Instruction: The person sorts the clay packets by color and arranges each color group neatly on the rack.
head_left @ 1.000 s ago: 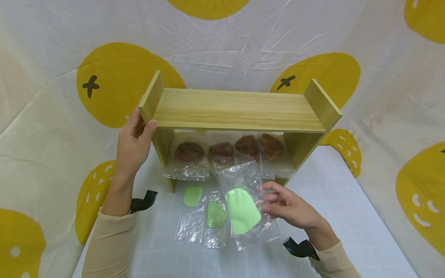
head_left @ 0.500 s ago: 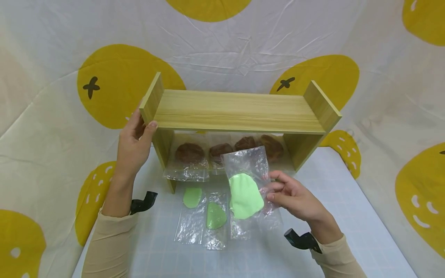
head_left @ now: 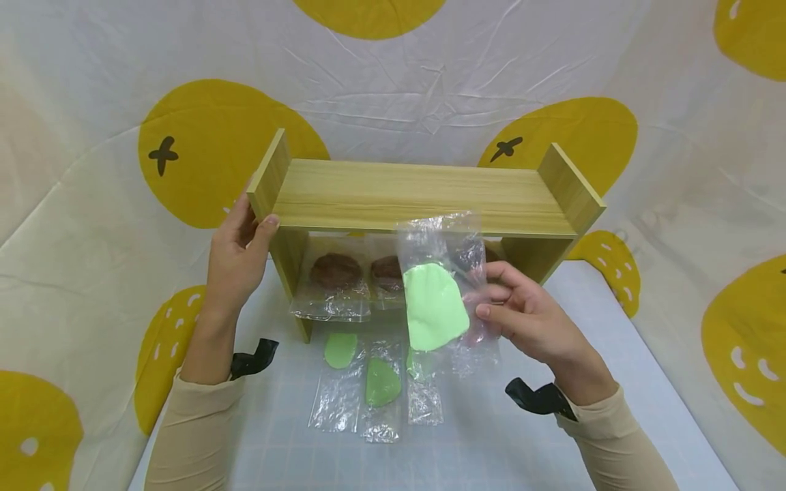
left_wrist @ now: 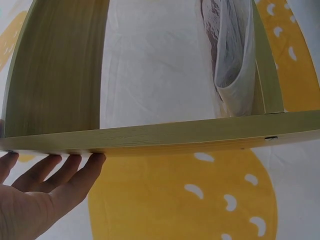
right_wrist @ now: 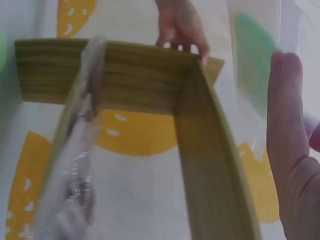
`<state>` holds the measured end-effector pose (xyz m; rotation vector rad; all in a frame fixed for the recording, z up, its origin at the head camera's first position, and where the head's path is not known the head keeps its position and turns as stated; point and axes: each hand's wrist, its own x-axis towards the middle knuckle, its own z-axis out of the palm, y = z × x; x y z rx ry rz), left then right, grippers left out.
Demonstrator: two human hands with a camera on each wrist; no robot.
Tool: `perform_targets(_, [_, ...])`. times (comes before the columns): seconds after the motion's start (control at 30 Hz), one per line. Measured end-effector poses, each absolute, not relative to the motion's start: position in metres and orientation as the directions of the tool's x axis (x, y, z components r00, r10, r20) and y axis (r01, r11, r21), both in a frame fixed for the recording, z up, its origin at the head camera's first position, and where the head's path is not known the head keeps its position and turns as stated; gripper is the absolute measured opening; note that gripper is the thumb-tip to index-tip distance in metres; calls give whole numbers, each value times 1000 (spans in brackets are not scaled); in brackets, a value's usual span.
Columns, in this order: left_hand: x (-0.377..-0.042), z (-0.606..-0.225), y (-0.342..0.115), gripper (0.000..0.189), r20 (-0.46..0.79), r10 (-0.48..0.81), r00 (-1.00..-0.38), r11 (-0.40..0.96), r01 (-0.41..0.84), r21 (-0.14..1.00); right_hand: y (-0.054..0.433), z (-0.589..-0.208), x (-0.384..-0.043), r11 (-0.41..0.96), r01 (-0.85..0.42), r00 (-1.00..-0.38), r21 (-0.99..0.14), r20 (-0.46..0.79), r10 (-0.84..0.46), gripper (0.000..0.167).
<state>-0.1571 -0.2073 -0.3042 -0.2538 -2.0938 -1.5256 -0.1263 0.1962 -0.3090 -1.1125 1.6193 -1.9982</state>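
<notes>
In the head view my left hand [head_left: 238, 249] grips the left side panel of a small wooden shelf [head_left: 424, 194], thumb at the front edge. The left wrist view shows its fingertips [left_wrist: 92, 162] against the panel's outer face. My right hand [head_left: 528, 310] pinches the right edge of a clear plastic bag holding a flat light-green piece [head_left: 434, 307]. This bag hangs in front of the shelf's right half, its upper end overlapping the top board's front edge. Behind it, bags with brown round pieces [head_left: 336, 271] lie on the lower board, partly hidden.
On the checked tablecloth [head_left: 276, 436] before the shelf lie clear bags with green pieces, one at left [head_left: 340, 349], one in the middle [head_left: 382, 382] and one at right [head_left: 424, 402], partly covered by the raised bag. A patterned cloth [head_left: 393, 95] hangs behind.
My right hand has lifted the green-piece bag up from the table to the height of the top board's front edge, uncovering another green bag beneath. My left hand stays on the shelf.
</notes>
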Motion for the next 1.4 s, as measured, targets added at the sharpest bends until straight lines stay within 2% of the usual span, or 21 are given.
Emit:
perform_targets(0.23, [-156,-305,-206,51,522,-149,-840,348,449,823,186,-267,-135,-341,-242,-687,-908,408,-601,43])
perform_targets(0.43, [-156,-305,-206,52,516,-158,-842,353,440,826,172,-226,-152,-294,-250,-776,-923,373,-509,41])
perform_targets(0.63, [-156,-306,-207,52,513,-159,-843,348,439,829,144,-187,-181,-337,-136,-837,-932,290,-463,41])
perform_targets(0.77, [-156,-306,-207,52,515,-156,-843,342,443,829,118,-171,-196,-370,-78,-855,-926,252,-452,39])
perform_targets(1.0, [-156,-305,-206,51,515,-154,-843,327,448,832,70,-163,-212,-357,-64,-888,-932,216,-405,36])
perform_targets(1.4, [-156,-303,-206,50,526,-147,-838,334,459,823,14,-188,-226,-301,42,-904,-953,91,-417,42])
